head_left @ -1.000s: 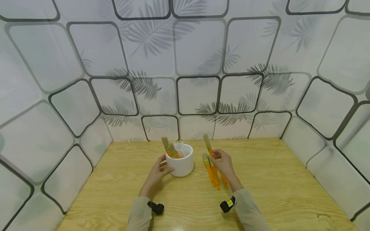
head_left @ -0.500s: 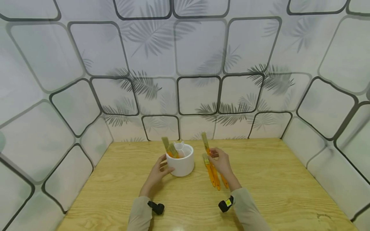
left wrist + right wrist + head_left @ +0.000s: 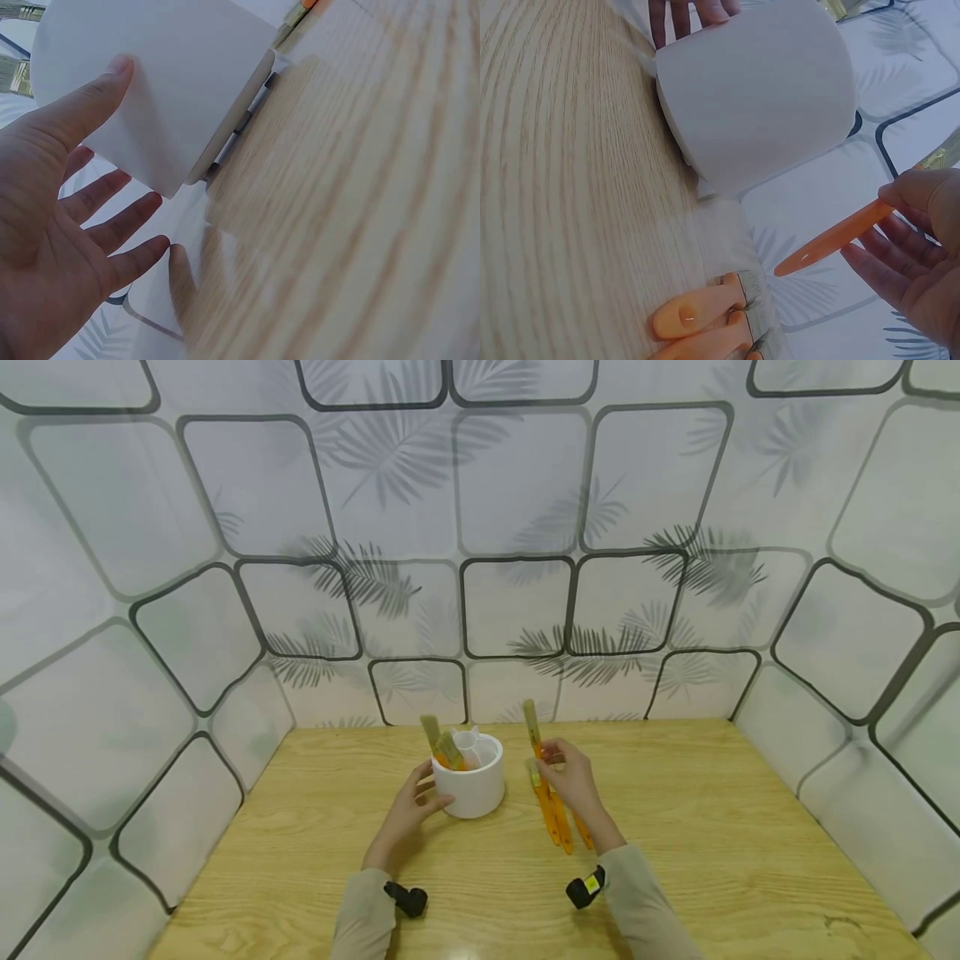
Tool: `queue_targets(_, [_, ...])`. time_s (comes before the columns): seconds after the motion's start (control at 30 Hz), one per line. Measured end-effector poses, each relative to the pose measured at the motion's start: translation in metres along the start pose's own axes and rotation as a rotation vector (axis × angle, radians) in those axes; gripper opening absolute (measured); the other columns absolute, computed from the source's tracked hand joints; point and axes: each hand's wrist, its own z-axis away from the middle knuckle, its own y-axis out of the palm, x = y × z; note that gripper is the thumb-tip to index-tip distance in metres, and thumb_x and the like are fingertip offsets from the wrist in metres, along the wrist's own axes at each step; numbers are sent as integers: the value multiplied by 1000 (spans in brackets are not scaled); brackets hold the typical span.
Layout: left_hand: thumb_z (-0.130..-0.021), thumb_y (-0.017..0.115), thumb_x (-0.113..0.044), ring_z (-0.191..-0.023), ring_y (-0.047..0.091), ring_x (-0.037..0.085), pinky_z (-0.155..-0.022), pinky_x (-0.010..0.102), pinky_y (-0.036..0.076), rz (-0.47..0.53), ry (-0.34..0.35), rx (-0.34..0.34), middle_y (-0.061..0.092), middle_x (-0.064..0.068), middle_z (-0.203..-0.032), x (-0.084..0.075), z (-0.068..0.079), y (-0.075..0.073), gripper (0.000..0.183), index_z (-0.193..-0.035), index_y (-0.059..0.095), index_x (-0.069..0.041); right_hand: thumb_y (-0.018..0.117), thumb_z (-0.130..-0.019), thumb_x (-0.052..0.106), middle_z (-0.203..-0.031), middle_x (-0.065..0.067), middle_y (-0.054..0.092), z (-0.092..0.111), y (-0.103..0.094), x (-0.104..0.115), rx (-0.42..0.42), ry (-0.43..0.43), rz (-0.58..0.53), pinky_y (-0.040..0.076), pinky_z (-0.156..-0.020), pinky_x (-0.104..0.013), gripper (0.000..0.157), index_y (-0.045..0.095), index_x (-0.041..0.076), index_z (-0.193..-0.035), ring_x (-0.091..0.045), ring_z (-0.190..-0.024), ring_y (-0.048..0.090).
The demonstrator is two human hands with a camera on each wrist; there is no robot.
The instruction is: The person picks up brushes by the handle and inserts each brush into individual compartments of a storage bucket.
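The right hand (image 3: 572, 777), pinching a brush (image 3: 532, 722), has edged toward ten o'clock, bringing it nearer the pot (image 3: 480, 793) the left hand (image 3: 407, 807) grips.

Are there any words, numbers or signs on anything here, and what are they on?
None can be read.
Yellow patch on the right wrist's black camera: too small to read.
Brush in the right hand: its metal band is too blurred to tell.
White pot: no writing shows.
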Motion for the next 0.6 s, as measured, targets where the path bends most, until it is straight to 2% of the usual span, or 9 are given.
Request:
queue_targets(0.3, [-84, 69, -14, -129, 35, 45, -103, 57, 34, 4, -11, -2, 29, 24, -145, -1, 0, 0, 75, -146, 25, -10, 67, -83, 2, -92, -13, 64, -3, 2, 2, -1, -24, -46, 57, -67, -29, 21, 62, 1, -103, -26, -85, 61])
queue_targets(0.6, [-84, 69, -13, -128, 36, 46, -103, 58, 34, 0, -10, -8, 30, 25, -144, 0, 0, 0, 75, -146, 25, -9, 68, -82, 1, -91, -14, 64, -5, 6, 4, -14, -62, -46, 58, -66, -30, 20, 63, 0, -101, -27, -83, 62])
